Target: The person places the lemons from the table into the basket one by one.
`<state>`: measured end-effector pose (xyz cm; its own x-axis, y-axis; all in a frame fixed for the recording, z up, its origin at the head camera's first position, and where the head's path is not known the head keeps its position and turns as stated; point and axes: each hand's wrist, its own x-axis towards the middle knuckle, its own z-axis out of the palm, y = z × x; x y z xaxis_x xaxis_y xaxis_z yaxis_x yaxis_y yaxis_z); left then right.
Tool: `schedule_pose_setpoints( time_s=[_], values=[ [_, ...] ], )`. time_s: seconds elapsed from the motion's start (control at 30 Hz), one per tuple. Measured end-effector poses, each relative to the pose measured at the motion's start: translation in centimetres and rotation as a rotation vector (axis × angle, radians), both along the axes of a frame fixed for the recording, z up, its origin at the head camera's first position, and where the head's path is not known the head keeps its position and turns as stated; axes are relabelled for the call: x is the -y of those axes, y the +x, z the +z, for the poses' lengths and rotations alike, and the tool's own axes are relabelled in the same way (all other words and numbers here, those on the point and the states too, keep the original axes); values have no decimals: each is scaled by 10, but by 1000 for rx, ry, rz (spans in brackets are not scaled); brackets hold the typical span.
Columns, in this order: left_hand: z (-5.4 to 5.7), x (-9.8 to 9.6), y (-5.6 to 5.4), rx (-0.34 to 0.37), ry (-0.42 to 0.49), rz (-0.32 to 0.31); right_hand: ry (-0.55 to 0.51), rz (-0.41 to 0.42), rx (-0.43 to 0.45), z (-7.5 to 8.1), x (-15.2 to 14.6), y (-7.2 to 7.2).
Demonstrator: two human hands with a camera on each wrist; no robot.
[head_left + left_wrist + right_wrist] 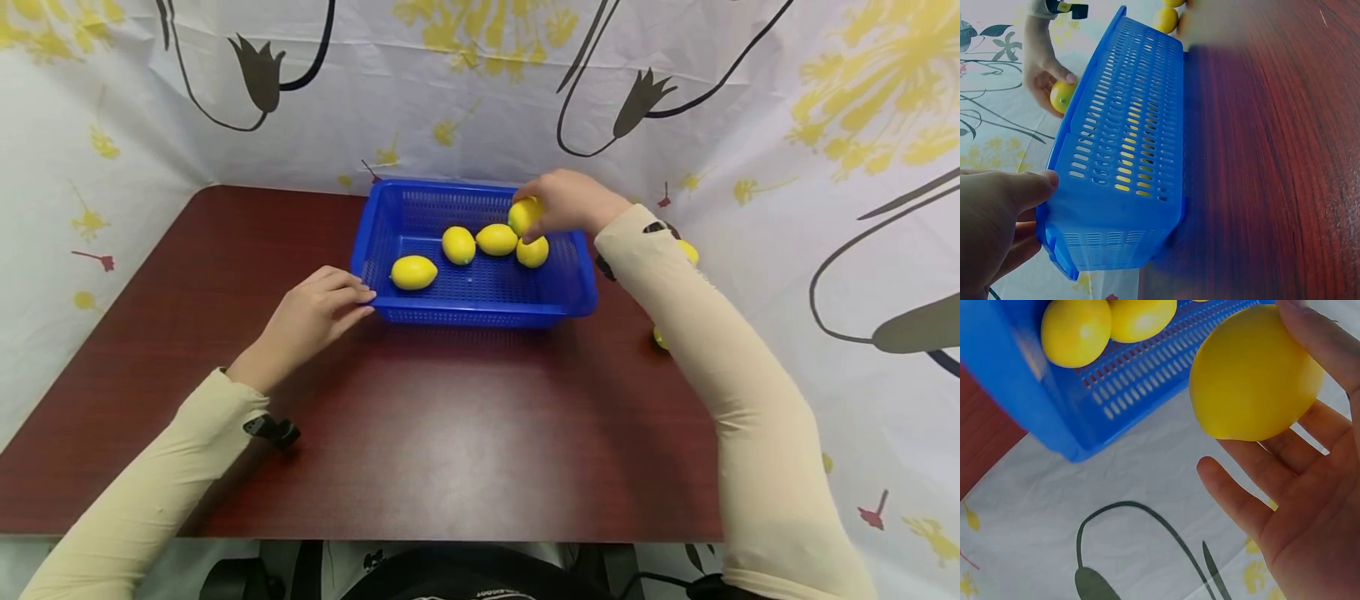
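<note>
A blue perforated basket (468,307) stands on the table with several yellow lemons inside, among them one lemon (413,272) near its left end. My right hand (570,202) grips another lemon (1257,375) between thumb and fingers, above the basket's right part. In the left wrist view that held lemon (1062,97) shows just past the far rim. At the basket's front left corner, my left hand (318,308) pinches the rim, thumb (1044,181) on the outer side and fingers behind.
To the right of the basket, partly hidden by my right forearm, lie more lemons (688,252) on the dark red-brown table (450,417). A white patterned cloth (480,100) hangs behind the table and along both sides.
</note>
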<state>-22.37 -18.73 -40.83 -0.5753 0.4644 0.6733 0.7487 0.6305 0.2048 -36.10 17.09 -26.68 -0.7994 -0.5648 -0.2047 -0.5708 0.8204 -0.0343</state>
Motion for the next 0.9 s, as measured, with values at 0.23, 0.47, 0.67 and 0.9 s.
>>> schedule_pose_setpoints(
  time_s=[0.23,0.47,0.67,0.9],
  values=[
    [0,0,0,1,-3,0,-46,26,0,-11,16,-9],
    [1,1,1,6,-3,-1,-101,41,-23,-23,29,-18],
    [3,1,2,6,0,-2,-117,45,-47,-33,37,-27],
    [4,0,2,6,5,-3,-128,46,-68,-41,43,-32]
  ],
)
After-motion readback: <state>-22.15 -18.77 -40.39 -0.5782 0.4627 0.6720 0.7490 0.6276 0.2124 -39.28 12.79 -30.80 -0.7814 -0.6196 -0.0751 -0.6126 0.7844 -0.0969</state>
